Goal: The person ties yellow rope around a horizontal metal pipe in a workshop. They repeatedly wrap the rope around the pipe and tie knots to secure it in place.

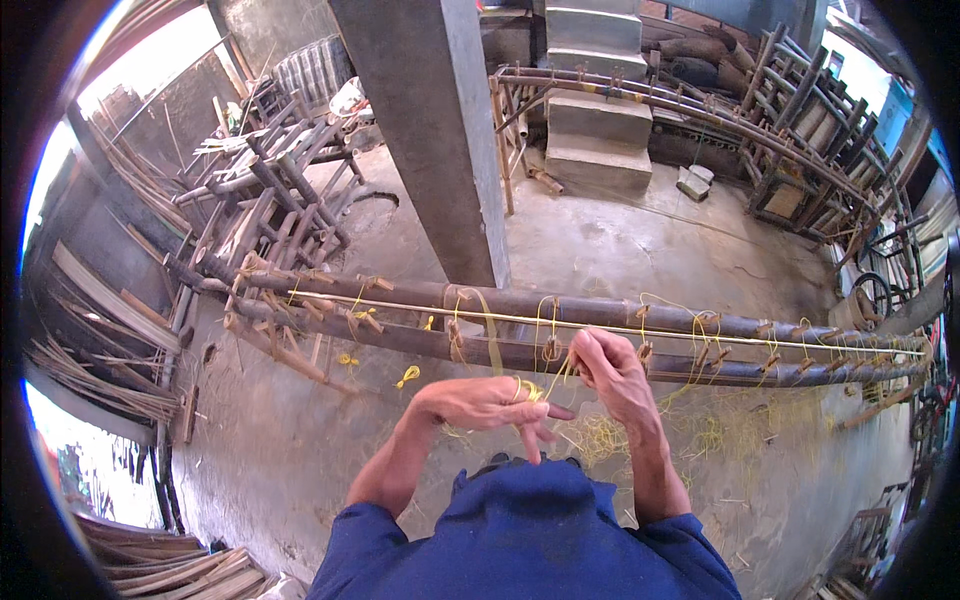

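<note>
My left hand is at the near side of a long bamboo rack, with loops of yellow string wound about its fingers. Its thumb lies against the string, while some fingers stretch out below. Just to the right, my right hand pinches another stretch of the string between thumb and fingertips. A short length of string runs between both hands. Beyond them lie two long dark bamboo poles with wooden pegs. A thin pale strip runs lengthwise along the poles, and yellow string is looped around it at several places.
Small yellow string bundles are left of my hands. String scraps litter the floor below the rack. A concrete pillar rises behind the poles. Concrete steps, a second pole rack and stacked wooden frames stand farther back.
</note>
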Tool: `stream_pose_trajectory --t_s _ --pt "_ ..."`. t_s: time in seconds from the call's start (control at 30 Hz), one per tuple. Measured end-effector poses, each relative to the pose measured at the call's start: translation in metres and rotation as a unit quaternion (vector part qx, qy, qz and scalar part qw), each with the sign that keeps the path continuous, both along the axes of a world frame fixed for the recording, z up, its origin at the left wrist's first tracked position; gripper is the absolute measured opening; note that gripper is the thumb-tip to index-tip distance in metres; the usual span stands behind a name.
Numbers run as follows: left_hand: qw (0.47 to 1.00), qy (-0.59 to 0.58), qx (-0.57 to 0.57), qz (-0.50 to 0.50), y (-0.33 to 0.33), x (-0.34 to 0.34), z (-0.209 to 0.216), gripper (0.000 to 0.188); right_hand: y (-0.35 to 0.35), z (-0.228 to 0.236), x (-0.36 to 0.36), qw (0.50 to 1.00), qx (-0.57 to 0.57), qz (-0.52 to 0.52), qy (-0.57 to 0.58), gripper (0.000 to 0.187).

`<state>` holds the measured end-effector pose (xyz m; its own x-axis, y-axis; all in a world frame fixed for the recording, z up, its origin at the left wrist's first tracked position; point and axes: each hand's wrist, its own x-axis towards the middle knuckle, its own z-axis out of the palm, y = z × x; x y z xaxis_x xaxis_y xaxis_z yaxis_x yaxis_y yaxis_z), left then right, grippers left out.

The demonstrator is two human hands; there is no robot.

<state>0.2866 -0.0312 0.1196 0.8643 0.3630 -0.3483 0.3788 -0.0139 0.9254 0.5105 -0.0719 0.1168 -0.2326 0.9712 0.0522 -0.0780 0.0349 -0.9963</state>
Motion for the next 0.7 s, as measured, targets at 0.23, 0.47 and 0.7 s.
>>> stream_pose_trajectory --t_s 0.23,0.47,0.7 --pt "0.964 -0.161 0.034 0.207 0.002 0.006 0.020 0.053 -0.021 0.000 -0.014 0.997 0.018 0.061 -0.045 0.031" --pt "0.952 -0.241 -0.013 0.187 0.000 0.008 0.008 0.049 -0.005 -0.042 -0.019 0.999 0.017 0.046 -0.017 0.033" --pt "0.997 0.000 0.062 -0.048 0.004 0.003 -0.005 0.054 0.009 0.004 0.000 1.000 -0.002 -0.019 0.017 0.033"
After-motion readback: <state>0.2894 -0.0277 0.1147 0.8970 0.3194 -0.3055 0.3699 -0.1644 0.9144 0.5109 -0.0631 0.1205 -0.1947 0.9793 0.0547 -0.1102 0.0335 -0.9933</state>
